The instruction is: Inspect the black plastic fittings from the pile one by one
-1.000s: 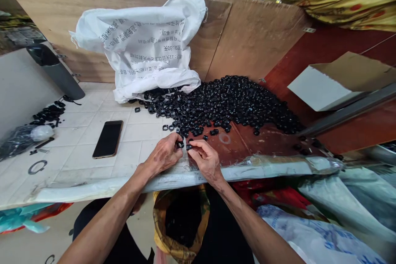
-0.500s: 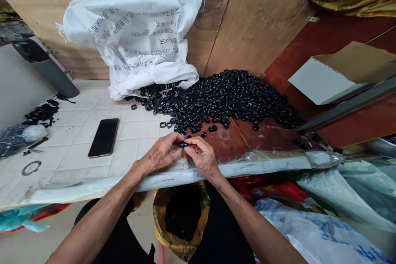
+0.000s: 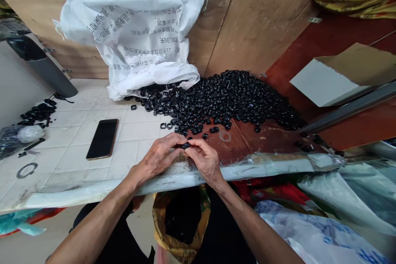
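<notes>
Between the fingertips of both hands is a small black ring-shaped plastic part (image 3: pixel 186 145), pinched just above the table's front edge. My left hand (image 3: pixel 159 154) grips it from the left with thumb and forefinger. From the right, my right hand (image 3: pixel 204 159) pinches the same part, thumb below and forefinger on top. The fingers cover much of it, so its exact form is hard to make out. Just beyond the fingertips lie loose black rings, spilling from a large heap of black plastic rings (image 3: pixel 238 95).
A white printed sack (image 3: pixel 139 33) leans behind the heap. A phone (image 3: pixel 102 139) and a flat metal ring (image 3: pixel 27 170) lie at left. Below the padded table edge (image 3: pixel 247 169), an open yellow sack (image 3: pixel 159 231) stands between the knees. A cardboard box (image 3: pixel 328 82) is at right.
Both hands stay at the same spot. The black part has turned slightly between the fingers, and the left fingers have closed in around it. The view has shifted a little.
</notes>
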A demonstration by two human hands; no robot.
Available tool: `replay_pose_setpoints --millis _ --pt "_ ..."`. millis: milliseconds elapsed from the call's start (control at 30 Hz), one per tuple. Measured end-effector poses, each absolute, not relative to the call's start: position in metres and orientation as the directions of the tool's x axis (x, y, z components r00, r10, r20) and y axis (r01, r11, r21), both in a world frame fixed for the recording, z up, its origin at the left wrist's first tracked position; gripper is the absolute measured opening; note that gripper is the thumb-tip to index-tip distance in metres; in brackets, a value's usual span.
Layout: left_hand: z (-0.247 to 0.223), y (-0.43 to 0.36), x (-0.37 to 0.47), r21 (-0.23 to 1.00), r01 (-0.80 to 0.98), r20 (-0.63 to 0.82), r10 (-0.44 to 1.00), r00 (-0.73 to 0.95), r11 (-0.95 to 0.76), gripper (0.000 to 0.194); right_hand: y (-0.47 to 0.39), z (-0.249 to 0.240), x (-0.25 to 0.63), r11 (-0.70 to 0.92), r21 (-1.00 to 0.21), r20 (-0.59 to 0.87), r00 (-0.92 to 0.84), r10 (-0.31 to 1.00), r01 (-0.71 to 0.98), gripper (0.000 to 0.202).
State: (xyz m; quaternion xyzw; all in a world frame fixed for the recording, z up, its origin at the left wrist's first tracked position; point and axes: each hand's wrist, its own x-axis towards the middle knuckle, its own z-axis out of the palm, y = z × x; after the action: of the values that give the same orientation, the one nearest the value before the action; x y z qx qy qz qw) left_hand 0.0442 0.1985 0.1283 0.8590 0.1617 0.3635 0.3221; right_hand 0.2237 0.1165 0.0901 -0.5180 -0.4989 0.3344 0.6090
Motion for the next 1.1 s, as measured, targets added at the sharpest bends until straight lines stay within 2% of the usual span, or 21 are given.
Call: replay_pose_setpoints --millis 133,233,433,600,733,967,1100 --pt "0.135 0.184 0.042 0.711 0.060 0.535 0.594 0.601 -0.700 0.021 0.112 0.113 0.216 0.287 -0.952 0.305 0.305 0.902 0.102 0.015" --pt "0.130 0.171 0.039 0.737 0.054 0.551 0.646 0.528 -0.674 0.019 0.106 0.124 0.211 0.256 -0.963 0.271 0.307 0.912 0.088 0.012" --pt "0.118 0.190 0.037 0.690 -0.040 0.613 0.554 0.564 -0.723 0.016 0.118 0.117 0.203 0.170 -0.984 0.175 0.357 0.917 0.045 0.020" --pt "0.111 0.224 0.036 0.638 0.004 0.612 0.511 0.604 -0.770 0.016 0.150 0.108 0.201 0.208 -0.970 0.241 0.388 0.889 0.126 0.021" --pt "0.115 0.233 0.029 0.630 0.044 0.558 0.492 0.668 -0.776 0.020 0.153 0.105 0.201 0.213 -0.966 0.253 0.356 0.900 0.146 0.021" --pt "0.142 0.205 0.023 0.681 0.087 0.541 0.579 0.610 -0.727 0.027 0.135 0.119 0.205 0.352 -0.900 0.418 0.282 0.863 0.257 0.012" --pt "0.136 0.177 0.022 0.802 0.138 0.432 0.725 0.537 -0.581 0.022 0.119 0.119 0.202 0.385 -0.851 0.479 0.231 0.847 0.356 0.015"
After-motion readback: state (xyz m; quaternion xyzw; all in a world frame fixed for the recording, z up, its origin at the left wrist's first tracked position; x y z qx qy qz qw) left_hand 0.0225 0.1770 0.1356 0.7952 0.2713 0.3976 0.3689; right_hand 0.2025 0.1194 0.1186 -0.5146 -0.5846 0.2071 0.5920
